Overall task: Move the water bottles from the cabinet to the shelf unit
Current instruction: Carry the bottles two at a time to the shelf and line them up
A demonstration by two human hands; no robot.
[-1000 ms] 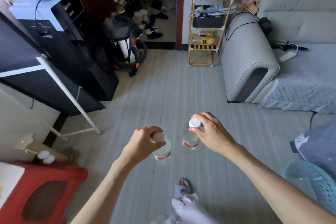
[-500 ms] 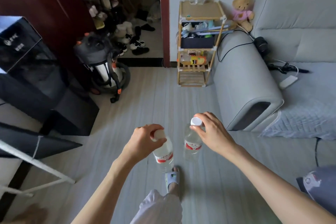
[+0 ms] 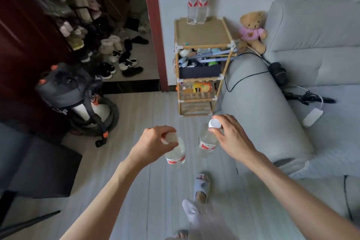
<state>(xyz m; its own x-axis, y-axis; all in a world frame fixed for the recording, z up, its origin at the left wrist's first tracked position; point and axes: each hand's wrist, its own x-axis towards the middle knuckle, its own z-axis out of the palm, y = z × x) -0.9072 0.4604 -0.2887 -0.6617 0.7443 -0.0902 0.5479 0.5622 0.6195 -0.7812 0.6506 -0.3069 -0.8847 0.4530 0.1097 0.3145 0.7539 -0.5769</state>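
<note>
two water bottles [image 3: 197, 2] already stand at the far edge of the shelf unit [image 3: 202, 34] top, while the left hand [image 3: 153, 145] and right hand [image 3: 229, 138] each grip another bottle by its cap, near, not yet delivered.

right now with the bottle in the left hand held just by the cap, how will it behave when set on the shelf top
The bottle looks full of clear water, so probably heavy for its size. It hangs from the left hand, whose fingers pinch only the cap, so it may swing. Tall and narrow like the two bottles already standing on the shelf unit, it could tip if set down tilted.
</note>
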